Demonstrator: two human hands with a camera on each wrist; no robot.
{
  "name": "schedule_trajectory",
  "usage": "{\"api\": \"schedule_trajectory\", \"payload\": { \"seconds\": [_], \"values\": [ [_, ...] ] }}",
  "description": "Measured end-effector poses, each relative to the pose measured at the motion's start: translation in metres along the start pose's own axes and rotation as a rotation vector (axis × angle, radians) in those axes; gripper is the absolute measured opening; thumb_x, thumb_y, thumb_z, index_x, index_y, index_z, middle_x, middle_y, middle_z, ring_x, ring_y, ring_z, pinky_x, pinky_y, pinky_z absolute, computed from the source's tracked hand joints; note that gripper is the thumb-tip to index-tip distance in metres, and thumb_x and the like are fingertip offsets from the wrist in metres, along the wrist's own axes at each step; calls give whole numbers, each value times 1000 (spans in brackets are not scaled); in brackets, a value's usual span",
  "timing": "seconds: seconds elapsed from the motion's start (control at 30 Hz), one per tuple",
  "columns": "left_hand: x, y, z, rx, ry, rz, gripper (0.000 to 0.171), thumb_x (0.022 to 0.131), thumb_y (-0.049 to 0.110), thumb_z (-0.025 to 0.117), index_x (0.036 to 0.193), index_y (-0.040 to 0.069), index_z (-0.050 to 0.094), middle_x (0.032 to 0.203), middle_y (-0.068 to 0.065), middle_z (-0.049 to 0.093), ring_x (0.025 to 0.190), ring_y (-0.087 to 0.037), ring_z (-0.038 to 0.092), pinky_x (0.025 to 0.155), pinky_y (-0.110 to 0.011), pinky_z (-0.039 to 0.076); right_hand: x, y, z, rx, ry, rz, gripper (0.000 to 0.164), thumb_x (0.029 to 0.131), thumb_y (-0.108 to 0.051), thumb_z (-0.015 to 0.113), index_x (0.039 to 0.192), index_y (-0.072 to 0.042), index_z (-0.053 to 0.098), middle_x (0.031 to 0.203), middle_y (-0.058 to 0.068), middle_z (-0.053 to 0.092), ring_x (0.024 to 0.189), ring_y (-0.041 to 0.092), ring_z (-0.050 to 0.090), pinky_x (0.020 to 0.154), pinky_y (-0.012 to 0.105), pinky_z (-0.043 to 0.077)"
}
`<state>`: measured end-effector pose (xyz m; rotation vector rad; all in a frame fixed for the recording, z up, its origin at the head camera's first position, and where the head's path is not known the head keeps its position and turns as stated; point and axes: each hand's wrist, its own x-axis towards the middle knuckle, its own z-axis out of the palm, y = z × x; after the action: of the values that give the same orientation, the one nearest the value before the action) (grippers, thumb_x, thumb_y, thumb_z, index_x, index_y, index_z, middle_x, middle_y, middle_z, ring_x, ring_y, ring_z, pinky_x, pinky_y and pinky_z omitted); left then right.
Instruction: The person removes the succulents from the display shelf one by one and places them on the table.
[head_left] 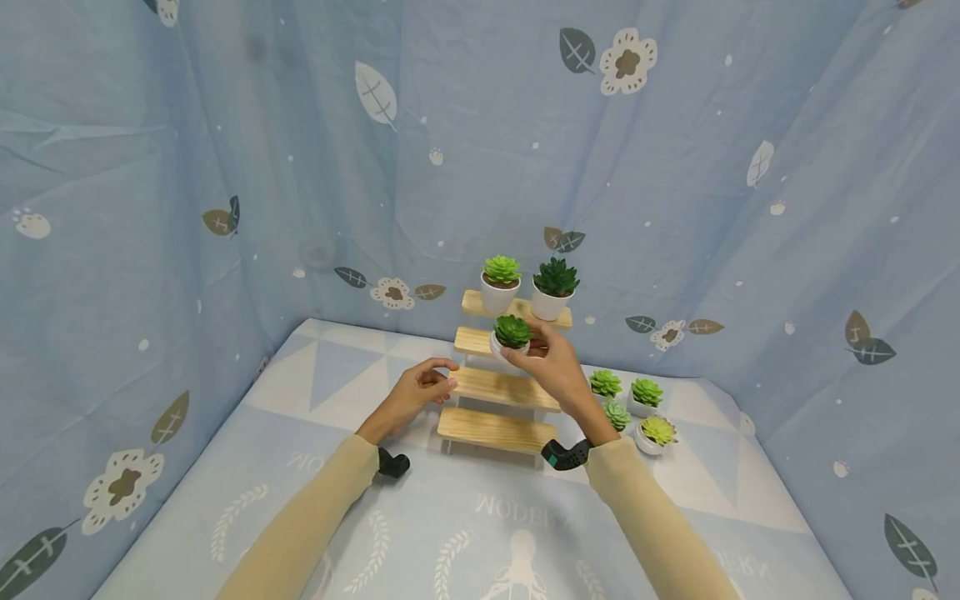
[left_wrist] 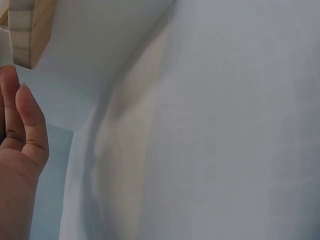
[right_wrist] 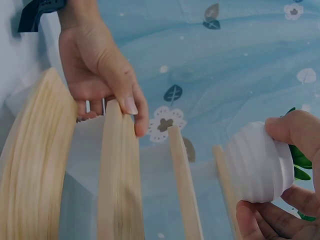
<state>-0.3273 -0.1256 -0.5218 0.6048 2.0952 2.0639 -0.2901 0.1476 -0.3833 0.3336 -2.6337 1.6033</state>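
Note:
My right hand (head_left: 553, 360) pinches a small potted succulent (head_left: 512, 332) with thumb and fingers, beside the second-highest board of a wooden tiered plant stand (head_left: 498, 429). Its white ribbed pot (right_wrist: 257, 165) tilts in the right wrist view, and the green leaves are partly hidden by the fingers. At the stand's left side my left hand (head_left: 417, 392) holds the end of the second-lowest board, thumb and forefinger round its edge. Two white-potted succulents stand on the top board: a light green one (head_left: 501, 273) and a dark green one (head_left: 556, 278).
Right of the stand, several more potted succulents (head_left: 647, 393) sit on the patterned tablecloth (head_left: 420, 517), partly behind my right forearm. A blue floral curtain (head_left: 480, 167) rises close behind the stand and along both sides of the table.

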Motion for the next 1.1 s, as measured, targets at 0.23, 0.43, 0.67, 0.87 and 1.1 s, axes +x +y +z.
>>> {"api": "schedule_trajectory", "payload": {
  "seconds": [0.23,0.43,0.67,0.87,1.1],
  "values": [
    [1,1,-1,14,-18,7,41,102,30,69,139,15,60,109,-15,67,99,-42,64,89,-59,53,-6,5,-6,-12,5,-19,81,87,-53,81,154,-23,46,133,6,57,119,27,59,97,48,53],
    [0,3,-1,4,-13,5,41,102,28,69,139,14,60,110,-15,67,100,-45,63,89,-61,52,-11,8,-9,-24,5,-19,78,88,-50,80,153,-21,47,136,8,57,122,28,58,102,49,50],
    [-1,2,-1,-5,-12,-1,42,102,27,70,140,12,60,111,-16,67,102,-49,63,91,-65,50,-17,13,-10,-18,6,4,77,89,-46,81,152,-15,47,136,10,57,123,28,58,104,48,49],
    [-1,1,0,9,-10,-9,40,101,30,70,137,16,61,110,-15,67,100,-45,64,90,-61,53,-21,17,-14,-16,12,11,80,89,-46,82,153,-14,46,135,11,58,119,29,59,99,48,52],
    [0,1,0,19,-7,12,40,100,32,71,136,16,62,110,-14,68,95,-35,67,88,-59,54,-24,18,-22,-22,34,35,84,86,-51,82,153,-16,46,131,9,60,117,27,61,97,47,52]
  ]
}}
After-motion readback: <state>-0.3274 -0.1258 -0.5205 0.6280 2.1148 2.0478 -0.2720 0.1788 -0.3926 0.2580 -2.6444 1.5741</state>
